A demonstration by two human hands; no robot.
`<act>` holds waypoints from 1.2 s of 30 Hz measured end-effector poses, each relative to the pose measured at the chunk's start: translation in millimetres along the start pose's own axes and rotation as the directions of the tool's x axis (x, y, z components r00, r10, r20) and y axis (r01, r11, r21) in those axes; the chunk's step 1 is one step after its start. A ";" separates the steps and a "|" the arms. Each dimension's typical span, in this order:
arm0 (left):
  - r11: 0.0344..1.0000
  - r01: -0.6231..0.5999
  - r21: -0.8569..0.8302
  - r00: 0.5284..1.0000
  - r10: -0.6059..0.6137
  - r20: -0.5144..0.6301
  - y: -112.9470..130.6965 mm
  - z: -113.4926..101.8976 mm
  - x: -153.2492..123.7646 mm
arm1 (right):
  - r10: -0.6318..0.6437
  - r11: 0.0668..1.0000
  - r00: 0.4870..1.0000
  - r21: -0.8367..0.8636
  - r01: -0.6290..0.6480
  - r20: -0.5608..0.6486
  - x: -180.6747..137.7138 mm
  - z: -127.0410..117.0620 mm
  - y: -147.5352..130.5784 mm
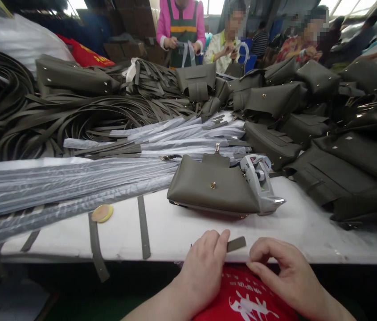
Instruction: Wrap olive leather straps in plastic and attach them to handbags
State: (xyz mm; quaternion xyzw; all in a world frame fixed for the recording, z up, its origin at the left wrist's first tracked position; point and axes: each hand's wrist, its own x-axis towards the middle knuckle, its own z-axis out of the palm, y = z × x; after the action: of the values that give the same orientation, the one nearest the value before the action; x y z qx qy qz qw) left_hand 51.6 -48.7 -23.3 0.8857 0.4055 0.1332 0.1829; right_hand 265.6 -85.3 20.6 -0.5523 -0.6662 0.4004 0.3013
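At the table's near edge my left hand is closed around an olive-grey leather strap, whose short end sticks out to the right past the thumb. Most of that strap is hidden under the fingers. My right hand is just to the right, thumb and index fingertip brought close together in a pinch. Whatever may lie between those fingertips is too small to make out. Beyond both hands an olive-grey handbag with a gold clasp lies on the white table top. A grey tape dispenser touches the bag's right side.
Plastic-wrapped straps cover the left, with coiled bare straps behind. More handbags are heaped at right. A round yellow-rimmed disc and loose strap pieces lie near the front edge. Co-workers are across the table.
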 end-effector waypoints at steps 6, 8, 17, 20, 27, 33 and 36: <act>0.952 -0.214 0.217 0.963 0.243 -0.119 1.2 14.0 -10.8 | 0.320 0.938 0.944 0.110 -0.328 0.087 -9.0 14.5 4.0; 0.951 -0.233 0.204 0.955 0.263 -0.135 2.8 17.1 -12.2 | 0.402 0.875 0.901 0.220 -0.431 0.165 -7.5 20.8 3.0; 0.895 0.193 -0.401 0.959 -0.258 -0.115 -3.5 30.1 -18.0 | 0.467 0.721 0.879 0.536 -0.440 0.094 -26.0 33.2 1.5; 0.880 0.201 -0.431 0.961 -0.263 -0.088 -7.4 31.1 -21.4 | 0.512 0.720 0.859 0.546 -0.429 0.000 -32.3 28.6 0.2; 0.921 0.194 -0.339 0.964 -0.243 -0.108 -10.1 35.6 -24.5 | 0.555 0.738 0.826 0.515 -0.436 -0.097 -37.5 18.1 2.9; 0.936 0.173 -0.306 0.967 -0.220 -0.128 -8.8 35.8 -22.4 | 0.550 0.755 0.825 0.501 -0.422 -0.133 -36.8 18.4 7.5; 0.928 0.184 -0.325 0.968 -0.228 -0.103 -9.2 35.4 -22.0 | 0.543 0.760 0.829 0.498 -0.417 -0.134 -37.2 16.8 11.7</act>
State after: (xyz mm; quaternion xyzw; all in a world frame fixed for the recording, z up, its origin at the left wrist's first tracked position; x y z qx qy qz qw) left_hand 45.0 -67.7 -61.0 0.7864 0.4820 0.2372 0.3049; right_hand 265.0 -124.2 3.7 -0.6702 -0.3424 0.5275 0.3940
